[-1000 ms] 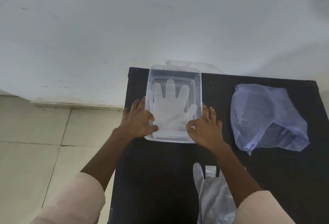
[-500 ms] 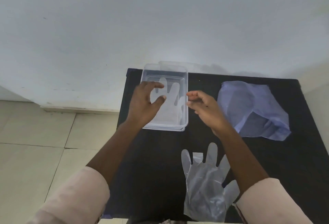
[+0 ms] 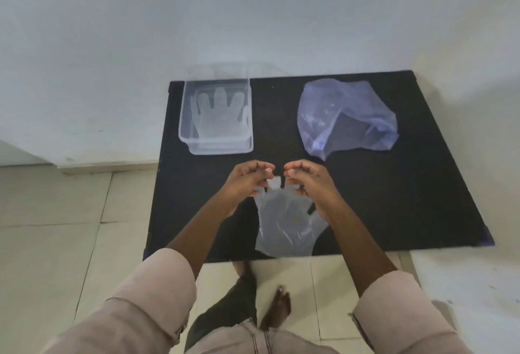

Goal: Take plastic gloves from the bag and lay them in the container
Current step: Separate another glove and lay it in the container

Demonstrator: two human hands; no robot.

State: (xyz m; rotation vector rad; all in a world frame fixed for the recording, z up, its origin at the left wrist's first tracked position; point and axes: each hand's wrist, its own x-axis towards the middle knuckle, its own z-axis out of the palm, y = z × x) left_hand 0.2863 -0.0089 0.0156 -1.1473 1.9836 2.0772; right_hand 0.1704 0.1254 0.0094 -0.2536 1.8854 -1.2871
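Note:
A clear plastic container point(image 3: 188, 143) stands at the back left of the black table point(image 3: 394, 198), with one see-through glove point(image 3: 218, 118) lying flat inside. A crumpled bluish plastic bag point(image 3: 346, 117) rests at the back right. Near the table's front edge lies a second clear glove point(image 3: 287, 227), its cuff toward me. My left hand point(image 3: 247, 182) and my right hand point(image 3: 306, 182) are side by side over its finger end, both pinching the glove's fingers with curled fingertips.
A white wall rises directly behind the table. Pale floor tiles point(image 3: 56, 227) lie to the left and in front. My bare feet point(image 3: 277, 308) show below the table's front edge.
Both hands left the container and came back toward me to the glove at the table's front, closing on its fingers. The camera view shifted downward.

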